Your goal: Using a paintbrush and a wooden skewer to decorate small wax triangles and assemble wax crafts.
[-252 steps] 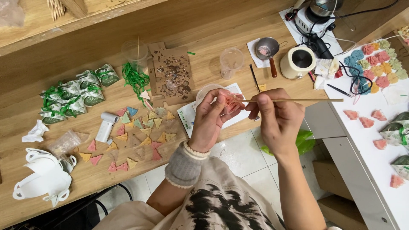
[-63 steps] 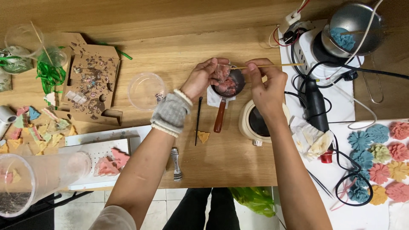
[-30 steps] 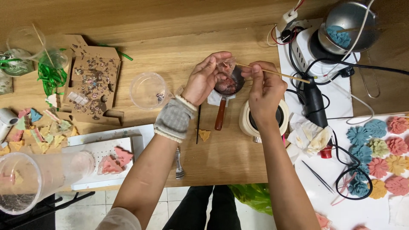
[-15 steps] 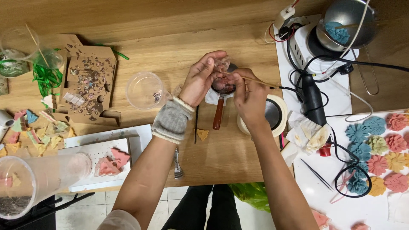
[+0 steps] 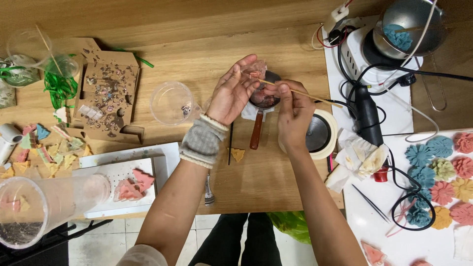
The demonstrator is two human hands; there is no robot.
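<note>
Both hands meet over a small pan on the wooden table (image 5: 207, 44). Her left hand (image 5: 234, 91), wearing a grey knitted wrist warmer (image 5: 203, 140), has its fingers half curled and pinches a small pinkish scrap (image 5: 254, 69) between thumb and fingertips, right above the pan. Her right hand (image 5: 293, 113) is closed around a thin wooden stick (image 5: 305, 93), gripping it near its lower end so the tip points into the pan while the rest slants up and to the right. That pan (image 5: 263, 98), a small dark one holding something reddish, sits on a white square with its brown handle (image 5: 256, 130) pointing back toward the person. Just to the right of it stands a round white-rimmed dish (image 5: 320, 133), partly behind the right hand. To the left of the left hand sits a clear plastic cup (image 5: 171, 103), and beyond that a cardboard tray (image 5: 111, 91) littered with small chips. A little yellow triangle piece (image 5: 238, 154) lies on the wood below the left wrist, beside a thin dark rod (image 5: 230, 143). Far right, coloured flower shapes (image 5: 438, 172) are laid out on a white sheet.
</note>
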